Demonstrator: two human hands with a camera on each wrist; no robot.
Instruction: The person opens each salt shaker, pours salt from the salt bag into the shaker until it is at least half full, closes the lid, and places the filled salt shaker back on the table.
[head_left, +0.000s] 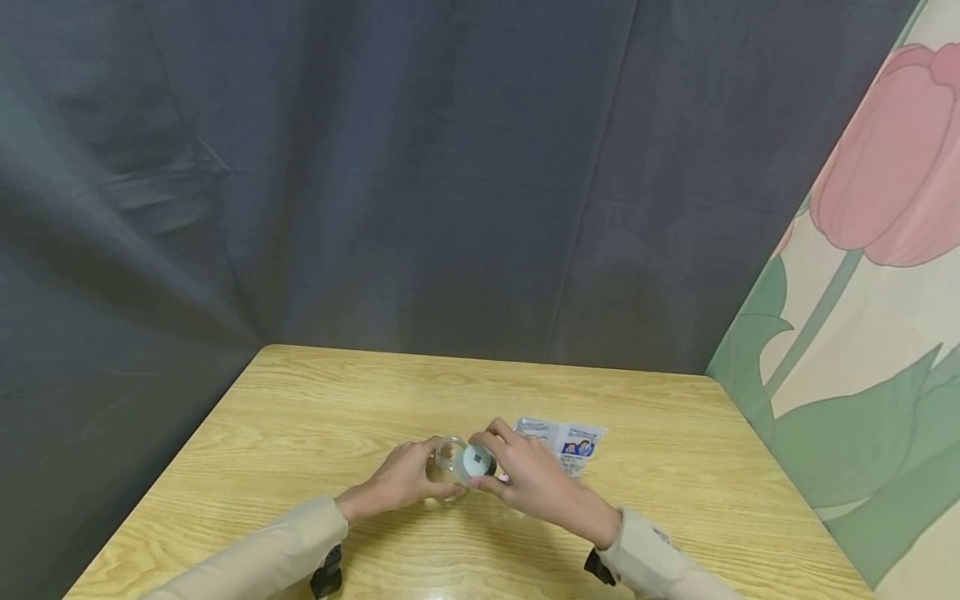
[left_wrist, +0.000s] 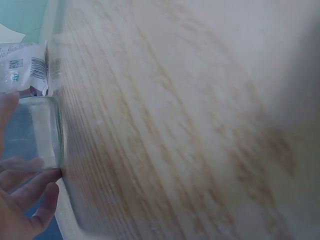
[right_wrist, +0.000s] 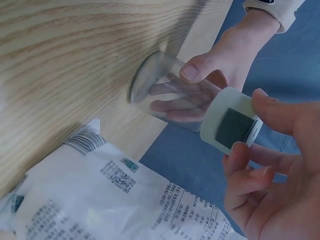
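Observation:
A clear glass jar (head_left: pixel 448 472) stands upright on the wooden table, with my left hand (head_left: pixel 405 473) curled round its side. In the right wrist view, fingers show through the wall of the jar (right_wrist: pixel 162 92). My right hand (head_left: pixel 536 477) pinches a white round lid (head_left: pixel 477 461) between thumb and fingers. The lid (right_wrist: pixel 225 117) bears a dark square patch and meets the jar's mouth; whether it is seated there I cannot tell. Only part of the jar (left_wrist: pixel 37 132) and of the left hand (left_wrist: pixel 25 200) shows in the left wrist view.
A printed plastic packet (head_left: pixel 581 442) lies behind my right hand, partly covered by it. Text and a barcode mark the packet (right_wrist: pixel 120 195). Dark cloth (head_left: pixel 450 183) hangs beyond the far edge of the table (head_left: pixel 360 387); a flower-patterned surface (head_left: pixel 862 333) borders the right side.

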